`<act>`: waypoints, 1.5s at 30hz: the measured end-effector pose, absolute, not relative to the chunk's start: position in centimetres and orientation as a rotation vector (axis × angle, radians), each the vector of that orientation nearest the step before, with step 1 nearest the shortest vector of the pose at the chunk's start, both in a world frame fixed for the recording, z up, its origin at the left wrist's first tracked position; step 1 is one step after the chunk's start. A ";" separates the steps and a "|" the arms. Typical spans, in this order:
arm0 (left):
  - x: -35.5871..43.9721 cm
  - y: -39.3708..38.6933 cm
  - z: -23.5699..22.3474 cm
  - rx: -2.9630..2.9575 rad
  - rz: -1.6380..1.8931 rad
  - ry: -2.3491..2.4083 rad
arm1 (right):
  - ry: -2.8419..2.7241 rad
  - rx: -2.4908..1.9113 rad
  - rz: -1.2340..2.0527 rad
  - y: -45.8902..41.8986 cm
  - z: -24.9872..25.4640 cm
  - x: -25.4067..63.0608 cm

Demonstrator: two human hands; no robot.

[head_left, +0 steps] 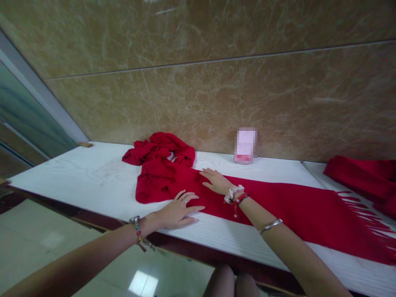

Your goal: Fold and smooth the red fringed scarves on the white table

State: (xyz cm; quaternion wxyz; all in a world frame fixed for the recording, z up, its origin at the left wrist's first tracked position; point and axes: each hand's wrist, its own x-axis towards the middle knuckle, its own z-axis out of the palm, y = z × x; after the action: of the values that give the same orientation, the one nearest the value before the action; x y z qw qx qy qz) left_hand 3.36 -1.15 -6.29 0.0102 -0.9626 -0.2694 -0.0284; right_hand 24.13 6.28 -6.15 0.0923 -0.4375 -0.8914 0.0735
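A long red scarf (287, 206) lies across the white table (77, 177). Its fringed end reaches the right, and its other end is bunched in a heap (161, 154) near the wall. My left hand (177, 210) lies flat and open on the scarf's near edge, fingers spread. My right hand (215, 181) rests flat and open on the scarf a little farther back. Both wrists wear bracelets.
A small blurred pink and white card (246, 145) leans against the brown marble wall (216, 82). More red cloth (365, 177) lies at the far right. A glass door (21, 119) stands at the left. Tiled floor (37, 243) shows below the table's front edge.
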 end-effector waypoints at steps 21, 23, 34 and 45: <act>8.4 4.4 -3.8 -2.975 -0.221 -0.892 | -2.456 -1.809 0.085 -0.4 -7.3 31.2; 10.5 6.0 -4.3 -2.918 -0.239 -0.969 | -2.448 -1.799 0.063 -0.6 -7.5 31.0; 12.6 9.2 -8.8 -2.966 -0.095 -1.009 | -2.201 -1.991 -0.016 -1.8 -7.6 32.8; 13.9 11.6 -5.4 -3.179 -0.037 -0.920 | -2.514 -1.449 -0.025 -6.0 -4.3 29.8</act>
State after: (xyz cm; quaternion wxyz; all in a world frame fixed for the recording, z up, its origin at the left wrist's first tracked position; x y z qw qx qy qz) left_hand 13.92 11.56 -5.35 -0.0841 -0.9571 -0.2770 -0.0111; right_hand 29.85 -6.05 -4.26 0.1196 -0.4957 -0.8602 -0.0084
